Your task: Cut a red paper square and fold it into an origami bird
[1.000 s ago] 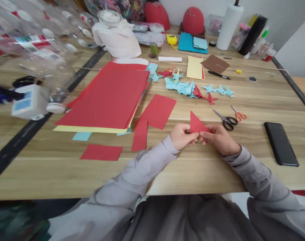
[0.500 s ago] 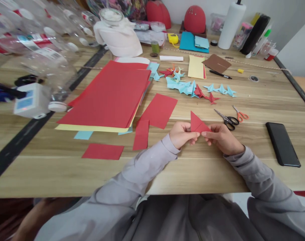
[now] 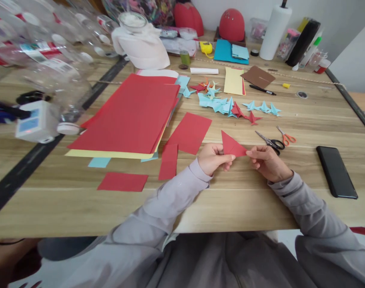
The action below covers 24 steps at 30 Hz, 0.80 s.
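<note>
Both my hands hold a folded red paper triangle [image 3: 230,146] just above the wooden table [image 3: 230,200]. My left hand [image 3: 212,158] pinches its lower left corner, fingers closed. My right hand [image 3: 266,162] pinches the right tip with thumb and forefinger. Grey sleeves cover both my arms. A red paper rectangle [image 3: 190,132] lies flat just left of the triangle, and two smaller red strips [image 3: 168,162] lie beside it.
A stack of large red sheets over yellow [image 3: 131,116] fills the left middle. Folded blue and red paper figures [image 3: 230,106] lie beyond my hands. Scissors [image 3: 271,141], orange-handled scissors [image 3: 286,136] and a black phone [image 3: 335,171] sit to the right. Plastic bottles [image 3: 50,60] crowd the far left.
The triangle has shifted a little left and tilted, and my hands have spread apart along its lower edge. My right hand now holds only the right tip.
</note>
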Available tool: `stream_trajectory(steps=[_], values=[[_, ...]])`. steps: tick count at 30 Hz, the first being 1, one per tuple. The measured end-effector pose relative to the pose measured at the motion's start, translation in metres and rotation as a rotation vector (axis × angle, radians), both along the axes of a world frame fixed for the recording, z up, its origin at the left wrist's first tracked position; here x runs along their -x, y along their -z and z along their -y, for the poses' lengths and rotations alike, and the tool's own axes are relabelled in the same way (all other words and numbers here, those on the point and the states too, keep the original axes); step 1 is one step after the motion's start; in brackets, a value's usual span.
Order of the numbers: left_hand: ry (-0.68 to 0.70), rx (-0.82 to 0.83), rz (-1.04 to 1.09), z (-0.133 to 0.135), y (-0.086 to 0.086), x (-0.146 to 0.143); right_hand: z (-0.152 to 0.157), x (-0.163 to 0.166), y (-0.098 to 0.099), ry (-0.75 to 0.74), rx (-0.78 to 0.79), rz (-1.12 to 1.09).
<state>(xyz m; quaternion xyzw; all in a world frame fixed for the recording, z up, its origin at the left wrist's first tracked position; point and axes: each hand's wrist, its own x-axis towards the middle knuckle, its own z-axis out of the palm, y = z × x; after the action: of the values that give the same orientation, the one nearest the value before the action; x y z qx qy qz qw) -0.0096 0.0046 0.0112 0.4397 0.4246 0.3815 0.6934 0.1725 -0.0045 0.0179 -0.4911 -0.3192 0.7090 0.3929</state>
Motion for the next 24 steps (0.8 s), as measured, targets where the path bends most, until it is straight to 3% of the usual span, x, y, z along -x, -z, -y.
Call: stream_trajectory(steps=[7, 13, 24], values=[[-0.038, 0.014, -0.003, -0.002, 0.002, 0.002, 0.000, -0.002, 0.001, 0.023, -0.045, -0.059], [0.056, -0.012, -0.005, 0.001, 0.003, -0.002, 0.008, 0.007, 0.008, -0.173, -0.137, 0.006], [0.044, 0.037, 0.000, 0.002, 0.000, -0.002, 0.008, 0.009, 0.001, -0.059, -0.123, 0.002]])
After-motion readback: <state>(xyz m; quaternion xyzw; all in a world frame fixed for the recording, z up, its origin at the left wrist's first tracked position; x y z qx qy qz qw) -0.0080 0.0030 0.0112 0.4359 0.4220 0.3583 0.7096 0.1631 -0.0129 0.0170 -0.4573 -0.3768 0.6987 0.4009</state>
